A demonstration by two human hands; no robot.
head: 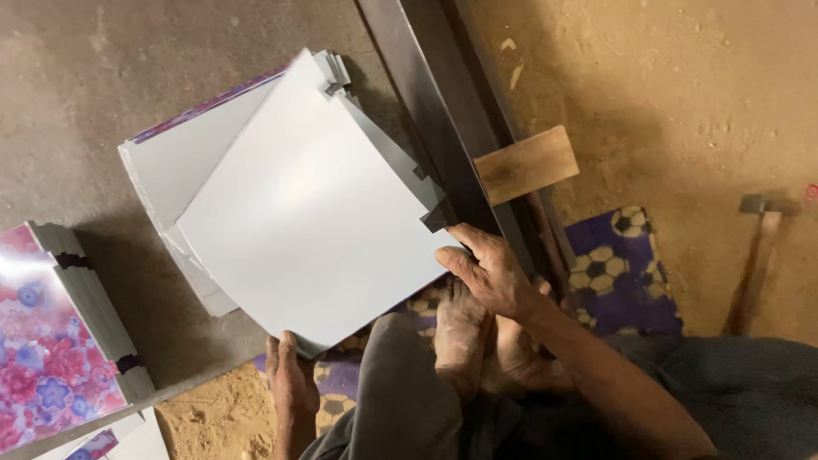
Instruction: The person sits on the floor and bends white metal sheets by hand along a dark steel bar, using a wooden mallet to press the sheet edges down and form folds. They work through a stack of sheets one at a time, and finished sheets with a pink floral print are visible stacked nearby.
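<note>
Both hands (294,383) gripping grey sheet (307,221), floral box (43,341)

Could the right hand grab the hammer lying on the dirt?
Probably not right now. The right hand is busy pinching the edge of the white sheet, and the hammer lies well off to the side. Nothing blocks the sandy ground between them, though.

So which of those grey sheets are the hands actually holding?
The top sheet, lying turned at an angle over the stack. The left hand grips its near corner and the right hand its right corner; the sheets beneath lie untouched.
</note>
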